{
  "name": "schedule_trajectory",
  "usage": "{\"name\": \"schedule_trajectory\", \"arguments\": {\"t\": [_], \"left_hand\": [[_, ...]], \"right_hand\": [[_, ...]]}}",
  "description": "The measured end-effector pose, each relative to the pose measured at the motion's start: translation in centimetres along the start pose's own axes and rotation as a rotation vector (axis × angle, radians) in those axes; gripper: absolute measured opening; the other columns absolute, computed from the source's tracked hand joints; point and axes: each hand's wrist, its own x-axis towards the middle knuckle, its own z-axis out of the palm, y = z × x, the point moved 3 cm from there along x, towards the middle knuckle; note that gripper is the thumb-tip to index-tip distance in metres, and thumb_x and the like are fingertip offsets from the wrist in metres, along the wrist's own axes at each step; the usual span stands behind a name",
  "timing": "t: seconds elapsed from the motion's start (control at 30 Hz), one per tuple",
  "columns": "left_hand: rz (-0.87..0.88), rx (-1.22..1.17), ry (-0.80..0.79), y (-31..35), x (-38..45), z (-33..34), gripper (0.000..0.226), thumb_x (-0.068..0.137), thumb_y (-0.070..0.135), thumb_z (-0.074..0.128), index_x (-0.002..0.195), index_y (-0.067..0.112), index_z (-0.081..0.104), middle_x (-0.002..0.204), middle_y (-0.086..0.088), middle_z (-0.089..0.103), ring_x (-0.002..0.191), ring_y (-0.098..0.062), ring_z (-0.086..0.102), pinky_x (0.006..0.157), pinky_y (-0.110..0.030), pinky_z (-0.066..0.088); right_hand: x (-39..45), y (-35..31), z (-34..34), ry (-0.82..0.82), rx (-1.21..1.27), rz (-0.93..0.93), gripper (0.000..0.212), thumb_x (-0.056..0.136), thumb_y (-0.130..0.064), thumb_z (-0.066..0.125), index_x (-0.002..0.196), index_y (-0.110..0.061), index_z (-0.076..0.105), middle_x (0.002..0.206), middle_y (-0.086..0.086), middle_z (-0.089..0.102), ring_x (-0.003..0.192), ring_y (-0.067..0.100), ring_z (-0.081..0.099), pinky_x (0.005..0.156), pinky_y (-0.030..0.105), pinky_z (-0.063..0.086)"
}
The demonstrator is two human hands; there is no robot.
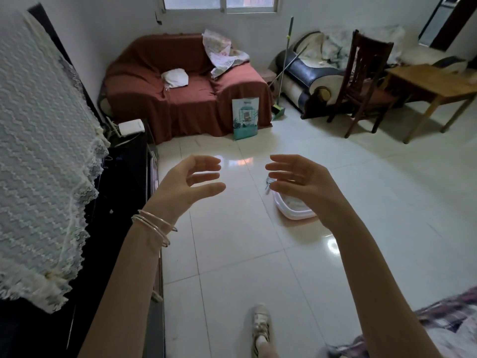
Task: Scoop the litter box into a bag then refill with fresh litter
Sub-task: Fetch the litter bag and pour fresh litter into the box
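Both hands, left [185, 180] & right [302, 180], loose, empty; litter box [293, 211] w/ pale litter below.

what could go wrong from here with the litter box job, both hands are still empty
1. The litter box sits out on the glossy tile floor, partly hidden behind the right hand; a step forward could kick it and spill litter.
2. Left hand and right hand hold nothing, and no scoop or waste bag is clearly visible, so scooping may stall.
3. The teal litter bag leans upright against the sofa; it could tip over when pulled.
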Motion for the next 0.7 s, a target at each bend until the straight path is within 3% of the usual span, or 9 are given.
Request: {"name": "schedule_trajectory", "arguments": {"t": [0.17,0.43,0.7], "left_hand": [[0.005,0.027,0.017,-0.2,5.8,-0.5,0.05,0.056,0.021,0.075,0.104,0.019,0.059,0.109,0.001,0.064,0.102,-0.01,0.063,0.085,-0.019,0.052],[0.002,0.02,0.065,-0.1,16.2,-0.1,0.05,0.055,0.02,0.08,0.101,0.022,0.059,0.107,0.004,0.064,0.104,-0.012,0.063,0.086,-0.022,0.052],[0.001,0.016,0.067,-1.0,23.4,-0.1,0.049,0.056,0.022,0.079,0.101,0.024,0.06,0.106,0.005,0.065,0.1,-0.008,0.064,0.079,-0.018,0.05]], "right_hand": [[6.7,0.9,-1.5,-0.029,0.003,0.001,0.048,0.073,-0.004,0.073,0.117,-0.014,0.06,0.111,0.005,0.068,0.099,0.012,0.066,0.085,0.022,0.053],[17.6,1.1,-5.1,-0.087,-0.008,-0.007,0.049,0.072,-0.004,0.074,0.118,-0.011,0.06,0.11,0.005,0.069,0.1,0.014,0.066,0.093,0.032,0.052],[24.4,2.1,-7.0,-0.116,-0.009,-0.008,0.048,0.071,-0.004,0.074,0.116,-0.015,0.061,0.111,0.004,0.068,0.1,0.013,0.066,0.092,0.029,0.052]]}}
